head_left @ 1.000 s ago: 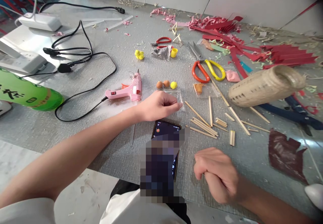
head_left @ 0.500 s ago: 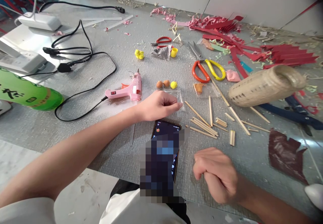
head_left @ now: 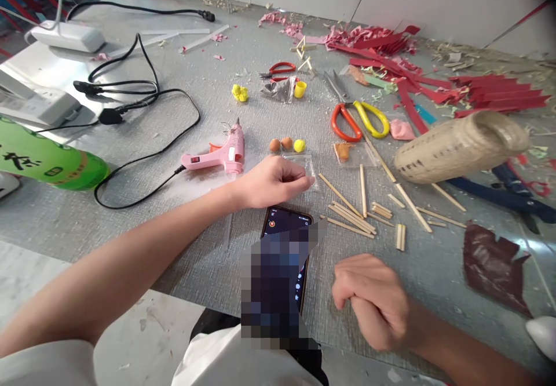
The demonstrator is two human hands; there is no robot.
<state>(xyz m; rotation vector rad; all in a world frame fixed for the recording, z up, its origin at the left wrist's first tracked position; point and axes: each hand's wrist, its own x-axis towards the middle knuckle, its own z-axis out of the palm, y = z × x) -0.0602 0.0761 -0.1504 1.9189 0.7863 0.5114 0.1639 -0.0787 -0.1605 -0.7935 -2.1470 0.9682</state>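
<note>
My left hand (head_left: 275, 182) rests loosely closed on the table just beyond the top edge of a phone (head_left: 290, 219), with nothing visible in its fingers. Beneath its knuckles lies a small clear plastic bag (head_left: 307, 168). To the right of the phone, my right hand (head_left: 371, 300) lies curled into a fist, also showing nothing held. Pixelation covers most of the lit phone screen. Thin wooden sticks (head_left: 350, 218), some cut short, lie beyond my right hand. Past my left hand sit two brown balls (head_left: 280, 144) and a yellow ball (head_left: 299, 145).
A pink glue gun (head_left: 232, 148) lies left, its black cord trailing to power strips near a green bottle (head_left: 47, 157). Scissors (head_left: 345, 120), a tan bottle-shaped container (head_left: 460, 147), blue-handled pliers (head_left: 495, 192) and a brown wrapper (head_left: 493, 270) are right. Red paper (head_left: 495, 95) lies behind.
Both hands stay where they were. The visible part of the phone screen looks slightly different, and the view has shifted only a little.
</note>
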